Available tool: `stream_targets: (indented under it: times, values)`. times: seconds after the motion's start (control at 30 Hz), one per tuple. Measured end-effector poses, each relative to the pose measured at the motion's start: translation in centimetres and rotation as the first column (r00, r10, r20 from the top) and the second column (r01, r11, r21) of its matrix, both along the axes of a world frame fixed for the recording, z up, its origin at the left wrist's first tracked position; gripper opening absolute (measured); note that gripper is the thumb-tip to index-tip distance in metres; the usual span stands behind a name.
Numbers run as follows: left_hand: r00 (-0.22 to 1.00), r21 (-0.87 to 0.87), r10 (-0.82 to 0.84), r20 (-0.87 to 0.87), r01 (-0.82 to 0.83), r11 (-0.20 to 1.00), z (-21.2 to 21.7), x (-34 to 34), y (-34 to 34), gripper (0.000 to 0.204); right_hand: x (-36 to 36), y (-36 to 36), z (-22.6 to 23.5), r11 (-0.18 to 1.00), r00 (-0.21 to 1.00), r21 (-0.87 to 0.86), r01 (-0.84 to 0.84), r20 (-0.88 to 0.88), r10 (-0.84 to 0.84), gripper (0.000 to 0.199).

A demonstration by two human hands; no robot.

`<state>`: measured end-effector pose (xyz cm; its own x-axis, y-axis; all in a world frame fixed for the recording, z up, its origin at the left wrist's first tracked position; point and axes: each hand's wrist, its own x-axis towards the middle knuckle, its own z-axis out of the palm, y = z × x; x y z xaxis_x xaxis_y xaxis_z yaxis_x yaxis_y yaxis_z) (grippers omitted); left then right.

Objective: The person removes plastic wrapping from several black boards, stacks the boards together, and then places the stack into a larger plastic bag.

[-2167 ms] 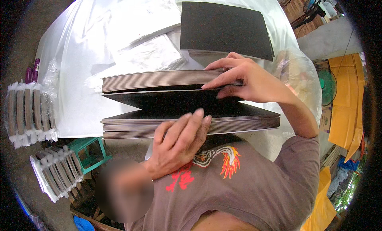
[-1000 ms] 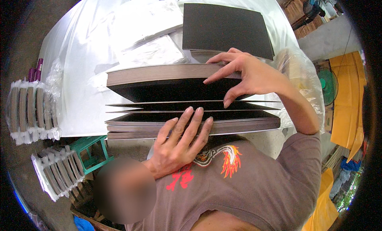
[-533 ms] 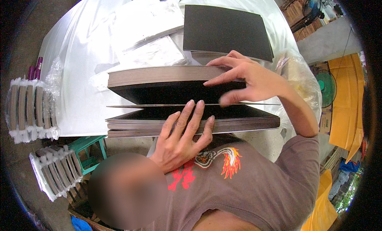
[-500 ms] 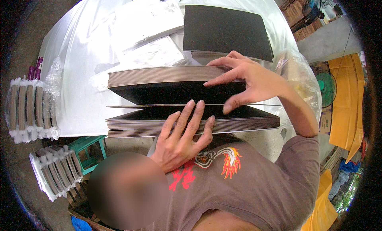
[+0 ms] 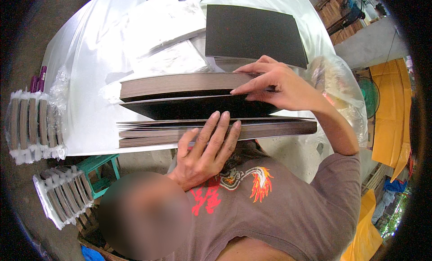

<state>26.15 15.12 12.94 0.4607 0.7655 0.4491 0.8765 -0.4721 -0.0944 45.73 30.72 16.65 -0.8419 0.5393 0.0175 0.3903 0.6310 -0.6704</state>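
Observation:
A thick book with stiff black pages stands partly opened at the near edge of the table, its page edges turned toward me. My right hand is at the far block of pages, fingers over its top edge and thumb under a black page, pinching them together. My left hand rests against the near block of pages, its fingers stretched out and slightly apart, tips at the upper edge. Between the two blocks a dark gap shows black page faces. The right thumb tip is partly hidden behind the fingers.
A white sheet covers the table. Beyond the book lie a black board stack and white plastic-wrapped packs. Wrapped book bundles stand at left, near a green stool. Crumpled clear plastic is at right.
My right hand has brought a black page up and away toward the far block, closing its thumb toward the fingers. My left hand stays near the same place, fingers shifted slightly.

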Motion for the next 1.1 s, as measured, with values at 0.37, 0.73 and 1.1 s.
stream_targets:
  times: [0.37, 0.73, 1.1]
  values:
    - [0.997, -0.034, -0.006, 0.079, 0.008, 0.999, -0.1, 0.2, 0.2, 0.034, 0.2, 0.2, 0.6, 0.993, 0.994, 0.053, -0.103, 0.037, 0.101, 0.048]
    - [0.998, 0.017, -0.061, 0.011, 0.061, 0.998, -0.4, -0.5, -0.2, 0.035, 0.1, 0.8, 0.8, 0.994, 0.987, 0.011, -0.11, 0.118, 0.108, 0.066]
    - [0.993, 0.081, -0.116, 0.021, 0.114, 0.99, -0.5, -0.8, -0.4, 0.033, -0.2, 0.7, 1.0, 0.996, 0.987, 0.007, -0.086, 0.137, 0.085, 0.065]
